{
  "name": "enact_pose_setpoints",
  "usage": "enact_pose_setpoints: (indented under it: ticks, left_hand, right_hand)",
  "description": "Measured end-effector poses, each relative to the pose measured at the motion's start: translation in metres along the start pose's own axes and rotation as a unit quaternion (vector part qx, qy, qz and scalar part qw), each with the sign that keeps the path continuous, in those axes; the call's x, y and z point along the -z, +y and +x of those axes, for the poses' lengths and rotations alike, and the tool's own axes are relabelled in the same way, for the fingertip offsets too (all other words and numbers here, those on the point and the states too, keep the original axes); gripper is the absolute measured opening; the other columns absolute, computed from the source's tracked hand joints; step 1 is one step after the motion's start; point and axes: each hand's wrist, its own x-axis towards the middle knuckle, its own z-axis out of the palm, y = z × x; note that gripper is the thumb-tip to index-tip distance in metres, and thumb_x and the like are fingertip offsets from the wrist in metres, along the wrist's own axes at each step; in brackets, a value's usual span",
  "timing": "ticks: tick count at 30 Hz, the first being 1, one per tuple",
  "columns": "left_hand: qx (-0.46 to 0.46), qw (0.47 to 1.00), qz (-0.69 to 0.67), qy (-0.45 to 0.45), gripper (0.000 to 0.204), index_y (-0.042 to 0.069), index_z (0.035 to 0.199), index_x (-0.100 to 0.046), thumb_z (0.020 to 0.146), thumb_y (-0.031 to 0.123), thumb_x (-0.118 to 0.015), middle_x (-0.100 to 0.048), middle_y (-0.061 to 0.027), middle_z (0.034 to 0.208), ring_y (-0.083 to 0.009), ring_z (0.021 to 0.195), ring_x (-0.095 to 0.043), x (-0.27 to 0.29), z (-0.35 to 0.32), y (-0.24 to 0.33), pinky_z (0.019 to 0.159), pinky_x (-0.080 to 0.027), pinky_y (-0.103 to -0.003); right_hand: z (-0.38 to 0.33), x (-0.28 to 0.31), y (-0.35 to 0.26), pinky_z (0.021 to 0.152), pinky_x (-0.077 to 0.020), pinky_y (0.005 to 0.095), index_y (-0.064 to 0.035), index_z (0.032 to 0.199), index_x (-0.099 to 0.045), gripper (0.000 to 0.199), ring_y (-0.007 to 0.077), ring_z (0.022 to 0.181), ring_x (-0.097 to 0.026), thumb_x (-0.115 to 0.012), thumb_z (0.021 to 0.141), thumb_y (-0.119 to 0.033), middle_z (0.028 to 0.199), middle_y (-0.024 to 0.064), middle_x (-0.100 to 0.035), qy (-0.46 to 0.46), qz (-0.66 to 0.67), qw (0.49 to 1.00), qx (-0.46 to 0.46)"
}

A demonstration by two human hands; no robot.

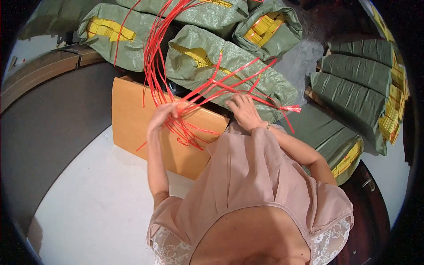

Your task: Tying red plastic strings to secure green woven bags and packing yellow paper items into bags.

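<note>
A thick bundle of red plastic twine (153,57) hangs down from the top and fans out below my left hand. My left hand (163,115) is closed around several of these strands, in front of a tan wooden panel (137,115). My right hand (246,112) rests at the near edge of a green woven sack (194,37). Its fingers are curled in at the red strands that cross there; its fingertips are partly hidden. The strands meet in a knotted tuft (289,108) at the sack's right end. Yellow packets (196,54) show through the sack's opening.
More green sacks (212,15) with yellow packets lie behind, and another group of sacks (357,70) stands at the right. One sack (327,137) lies beside my right forearm. A dark curved panel with a brown rim (44,75) is on the left, above a white floor (101,194).
</note>
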Motion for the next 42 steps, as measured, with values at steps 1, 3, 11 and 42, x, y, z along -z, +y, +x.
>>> enact_pose_setpoints:
  ticks: [1,3,11,42]
  left_hand:
    - [-0.019,1.0,0.017,0.009,0.033,0.006,0.065,-0.054,0.091,0.026,-0.05,-0.056,-0.002,0.061,-0.0104,0.067,-0.052,0.012,-0.01,0.012,0.069,-0.039,-0.026]
    - [-0.019,0.999,0.016,0.032,0.033,0.006,0.064,-0.054,0.091,0.025,-0.05,-0.058,-0.0035,0.063,-0.0122,0.068,-0.053,0.027,-0.026,0.033,0.071,-0.04,-0.027]
    - [-0.127,0.98,-0.089,0.126,0.037,0.008,0.06,-0.044,0.093,0.027,-0.046,-0.048,-0.0052,0.052,-0.0188,0.063,-0.054,0.067,-0.091,0.094,0.071,-0.043,-0.03]
    - [-0.207,0.932,0.175,0.241,0.03,0.004,0.103,-0.062,0.082,0.025,-0.064,-0.065,-0.0073,0.085,-0.0131,0.075,-0.061,-0.006,0.047,0.062,0.069,-0.048,-0.025]
  right_hand:
    - [0.0,-0.003,-0.002,0.089,-0.037,0.0391,-0.0057,0.105,-0.056,0.033,0.0274,0.102,-0.047,-0.054,0.072,-0.007,0.103,0.0111,-0.05,-0.001,0.001,1.0,0.003]
    - [0.001,-0.007,-0.007,0.089,-0.0368,0.0398,-0.0061,0.106,-0.056,0.04,0.0291,0.103,-0.046,-0.056,0.066,-0.001,0.105,0.0118,-0.05,-0.022,0.044,0.999,0.023]
    - [0.007,-0.006,-0.016,0.087,-0.0375,0.0381,-0.007,0.104,-0.056,0.036,0.0272,0.099,-0.049,-0.057,0.068,-0.004,0.101,0.0101,-0.051,-0.042,0.072,0.995,0.049]
    - [0.245,-0.018,0.009,0.05,-0.0318,0.0217,-0.0093,0.084,-0.05,0.023,0.0056,0.057,-0.036,-0.038,0.097,-0.025,0.065,-0.0056,-0.041,-0.17,0.534,0.796,-0.227]
